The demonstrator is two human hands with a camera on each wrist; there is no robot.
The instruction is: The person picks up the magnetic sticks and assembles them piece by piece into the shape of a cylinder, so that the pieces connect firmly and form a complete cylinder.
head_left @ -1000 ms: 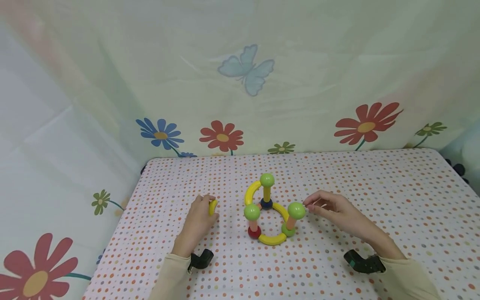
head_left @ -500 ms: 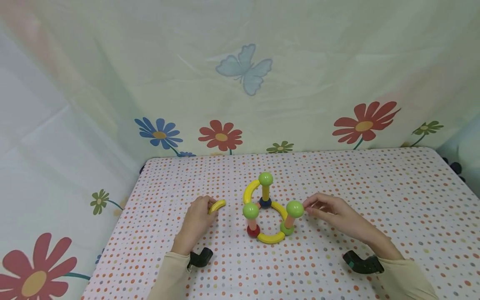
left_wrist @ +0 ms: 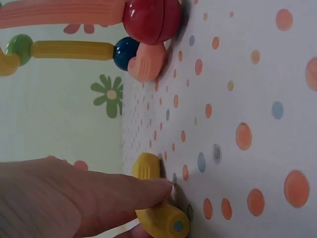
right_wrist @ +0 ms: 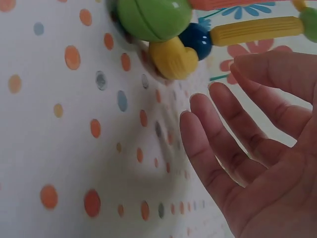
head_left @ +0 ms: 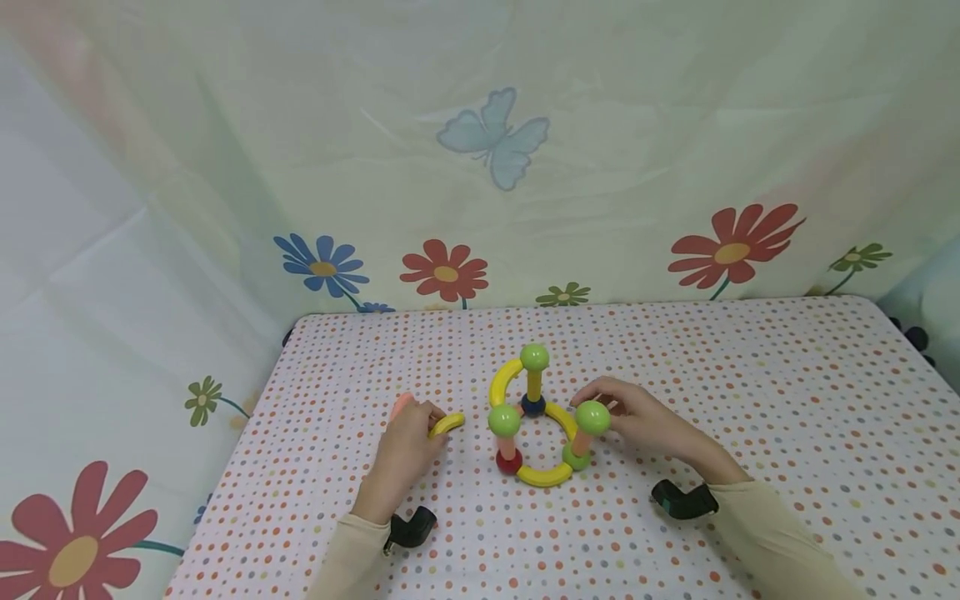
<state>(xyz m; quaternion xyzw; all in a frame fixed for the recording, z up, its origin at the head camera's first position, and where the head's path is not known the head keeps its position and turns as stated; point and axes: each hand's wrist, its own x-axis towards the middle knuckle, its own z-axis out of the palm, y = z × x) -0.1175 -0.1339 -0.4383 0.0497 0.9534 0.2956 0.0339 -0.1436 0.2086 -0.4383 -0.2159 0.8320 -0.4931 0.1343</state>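
Observation:
My left hand (head_left: 408,442) pinches a yellow curved magnetic rod (head_left: 447,424) low over the table, left of a toy structure. In the left wrist view, one finger lies across this yellow curved rod (left_wrist: 176,223), its magnet end showing. Beyond the knuckles a salmon-coloured piece (head_left: 401,405) peeks out; whether the hand touches it is unclear. The structure has a ring of curved rods (head_left: 545,476) joined by red (head_left: 509,462), dark blue (head_left: 533,406) and green balls (head_left: 577,457). Upright rods carry light green balls (head_left: 535,357). My right hand (head_left: 641,421), fingers loosely bent and holding nothing, hovers at its right side.
A dotted cloth (head_left: 720,358) covers the table. Behind it hangs a flowered curtain (head_left: 615,167). Black wrist cameras (head_left: 412,527) sit on both wrists. The upright rods with their balls stand between the two hands.
The left hand has shifted right, and the yellow curved rod now sticks out further from its fingers. A salmon-coloured piece has come into view beyond that hand. The right hand has moved left, closer to the structure.

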